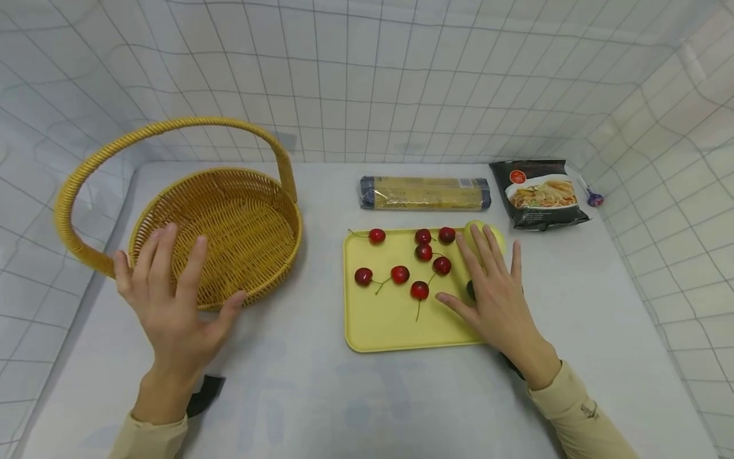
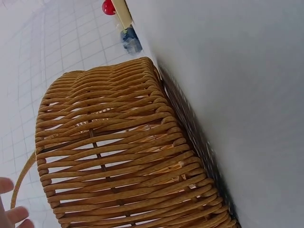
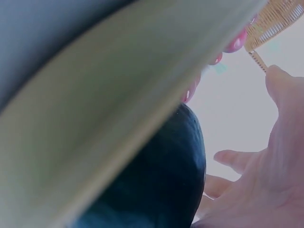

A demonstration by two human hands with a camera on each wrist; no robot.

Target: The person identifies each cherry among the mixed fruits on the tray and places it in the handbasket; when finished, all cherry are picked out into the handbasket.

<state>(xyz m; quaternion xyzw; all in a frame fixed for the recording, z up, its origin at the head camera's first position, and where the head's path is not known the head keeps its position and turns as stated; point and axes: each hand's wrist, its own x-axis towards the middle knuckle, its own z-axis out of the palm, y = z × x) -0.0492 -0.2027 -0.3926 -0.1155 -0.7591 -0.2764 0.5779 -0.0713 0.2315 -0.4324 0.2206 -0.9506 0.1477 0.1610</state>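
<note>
My left hand (image 1: pixel 174 306) hovers over the near rim of a wicker basket (image 1: pixel 246 236) with a tall handle. Its fingers are spread, and nothing is held. In the left wrist view the basket's woven side (image 2: pixel 118 152) fills much of the frame. On the right, my right hand (image 1: pixel 501 299) spreads its fingers above a yellow tray (image 1: pixel 384 328) with several stemmed red cherries (image 1: pixel 400 275). Beneath this hand lie a dark, smooth rounded thing (image 3: pixel 166 166) and a pale yellow rounded thing (image 1: pixel 500 240), both partly hidden. Contact with them cannot be made out.
Behind the tray lies a long pack of pasta (image 1: pixel 424 194) with dark ends. A black food packet (image 1: pixel 539 194) sits at the back right, beside a small wrapped lollipop (image 1: pixel 595 199). White gridded sheeting (image 1: pixel 367 83) closes off the back and sides.
</note>
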